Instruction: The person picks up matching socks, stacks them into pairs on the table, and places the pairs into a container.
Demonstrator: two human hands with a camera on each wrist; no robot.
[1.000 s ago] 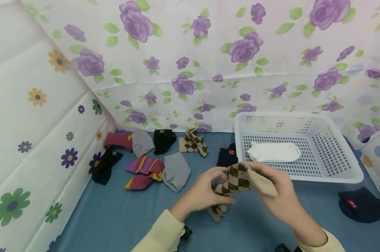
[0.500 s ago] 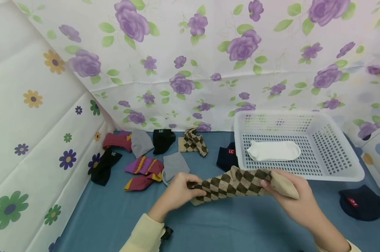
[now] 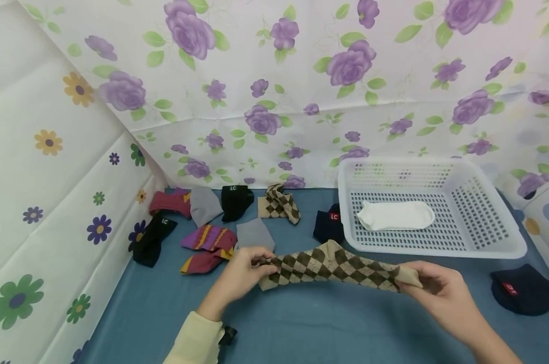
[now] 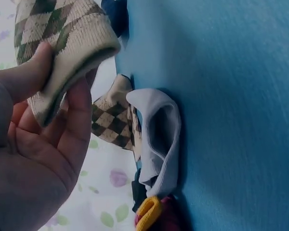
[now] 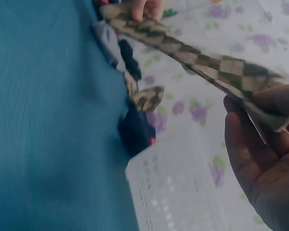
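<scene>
A beige and brown checkered sock (image 3: 329, 265) is stretched sideways above the table between my two hands. My left hand (image 3: 240, 278) pinches one end of it between thumb and fingers; in the left wrist view that end shows a plain beige ribbed cuff (image 4: 82, 55). At the other end, my right hand (image 3: 443, 293) pinches the plain beige tip, thumb on the near side. A second checkered sock (image 3: 279, 205) lies crumpled at the back of the table. Just behind my left hand lies a grey sock (image 3: 255, 235), partly hidden by it.
A white plastic basket (image 3: 502, 242) holding a white sock (image 3: 397, 216) stands at the back right. Dark navy socks lie at its left (image 3: 326, 227) and right (image 3: 527, 290). Striped (image 3: 211, 247), grey (image 3: 204, 205) and black socks (image 3: 153, 240) lie at the left. Flowered sheets hang behind.
The checkered sock was bunched and bent between my hands; now it is drawn out lengthwise. My left hand has moved left and my right hand right.
</scene>
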